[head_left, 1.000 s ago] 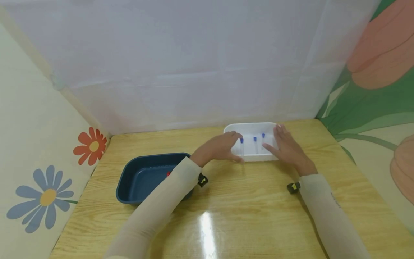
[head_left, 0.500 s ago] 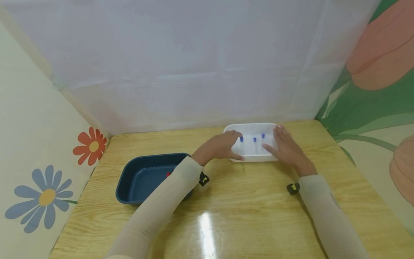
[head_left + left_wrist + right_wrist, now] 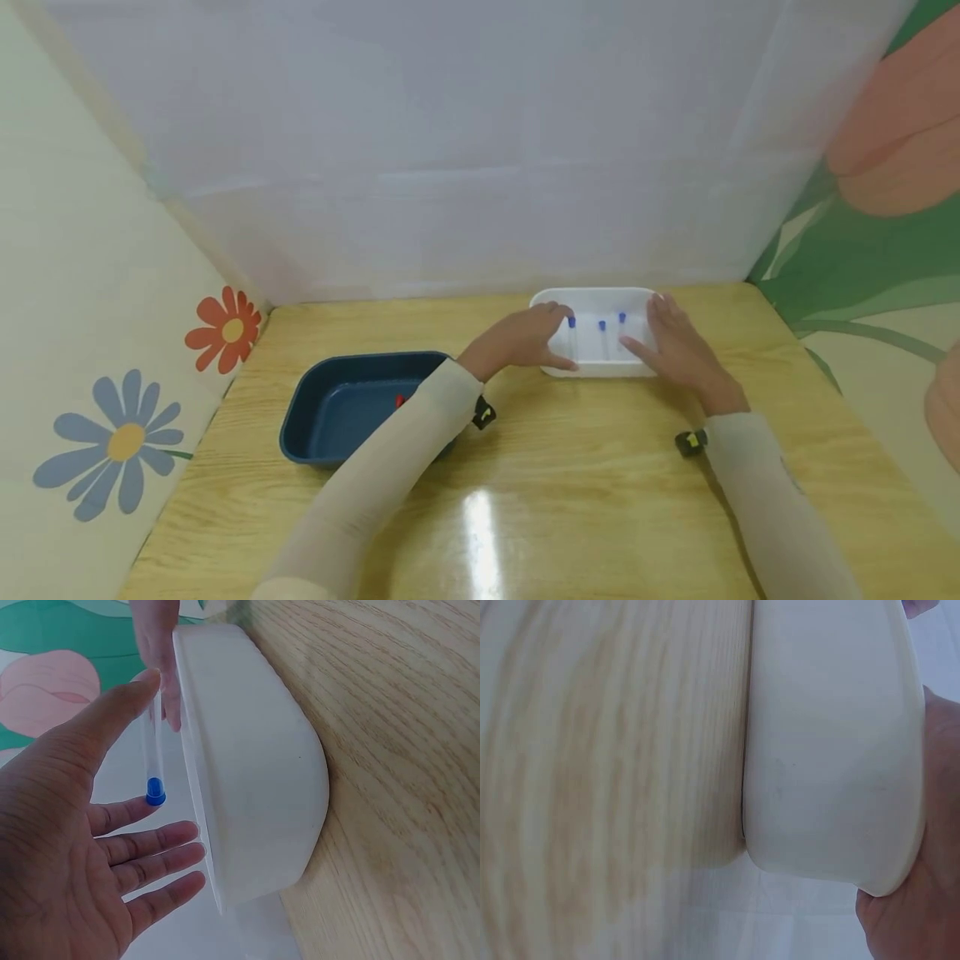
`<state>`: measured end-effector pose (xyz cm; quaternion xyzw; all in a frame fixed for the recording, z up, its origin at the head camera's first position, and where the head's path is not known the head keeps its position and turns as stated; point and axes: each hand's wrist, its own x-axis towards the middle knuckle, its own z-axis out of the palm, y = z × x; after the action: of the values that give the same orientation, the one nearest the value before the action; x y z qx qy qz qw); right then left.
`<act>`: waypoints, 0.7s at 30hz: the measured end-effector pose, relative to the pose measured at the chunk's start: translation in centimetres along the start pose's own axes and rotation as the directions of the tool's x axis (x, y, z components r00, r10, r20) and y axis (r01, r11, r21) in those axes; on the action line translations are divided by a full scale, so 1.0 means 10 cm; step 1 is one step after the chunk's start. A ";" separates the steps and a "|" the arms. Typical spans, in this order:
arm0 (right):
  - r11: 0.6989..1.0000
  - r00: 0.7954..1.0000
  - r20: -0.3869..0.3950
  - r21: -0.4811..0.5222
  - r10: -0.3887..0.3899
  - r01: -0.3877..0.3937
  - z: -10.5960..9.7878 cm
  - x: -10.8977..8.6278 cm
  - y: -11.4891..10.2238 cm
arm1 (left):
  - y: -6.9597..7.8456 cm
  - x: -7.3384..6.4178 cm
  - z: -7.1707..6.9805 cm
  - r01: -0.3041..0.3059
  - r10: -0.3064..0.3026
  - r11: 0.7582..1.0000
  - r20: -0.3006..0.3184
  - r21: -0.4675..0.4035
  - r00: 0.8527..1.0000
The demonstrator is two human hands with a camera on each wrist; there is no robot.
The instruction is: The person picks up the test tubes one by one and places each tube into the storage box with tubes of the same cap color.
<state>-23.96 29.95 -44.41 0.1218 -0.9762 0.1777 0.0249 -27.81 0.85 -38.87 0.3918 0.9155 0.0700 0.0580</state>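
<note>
My left hand [image 3: 521, 337] pinches a clear test tube with a blue cap [image 3: 154, 750] lengthwise, thumb at one end and index finger at the capped end; the other fingers are spread. It is over the left end of a white plastic container [image 3: 600, 370]. Two more blue-capped test tubes, a middle one [image 3: 603, 340] and a right one [image 3: 622, 330], are in that container. My right hand [image 3: 682, 354] rests on the container's right end with fingers straight and thumb toward the inside. In the right wrist view the container's wall [image 3: 832, 750] hides part of that hand.
A dark blue basin [image 3: 300, 446] stands at the left, partly behind my left sleeve. Inside it shows a small red thing [image 3: 400, 402], mostly covered. The wooden table [image 3: 585, 483] meets a white-covered wall at the back and flower-patterned walls on both sides.
The whole head view has shifted slightly, so the scene sits a little further right. Both hands, the tubes and the containers keep about the same places relative to each other.
</note>
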 end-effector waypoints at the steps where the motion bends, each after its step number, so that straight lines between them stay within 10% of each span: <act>1: 1.000 1.000 0.002 -0.001 0.003 -0.003 0.00 0.00 0.00 | 0.00 0.00 0.00 0.001 -0.001 1.000 0.001 0.001 1.000; 21: 1.000 1.000 0.003 -0.001 0.002 -0.002 0.02 0.01 0.01 | -0.06 0.09 0.01 0.007 -0.007 0.999 0.003 -0.037 1.000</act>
<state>-24.06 29.97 -44.65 0.1212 -0.9765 0.1769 0.0235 -28.84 1.09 -39.13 0.3877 0.9153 0.0858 0.0669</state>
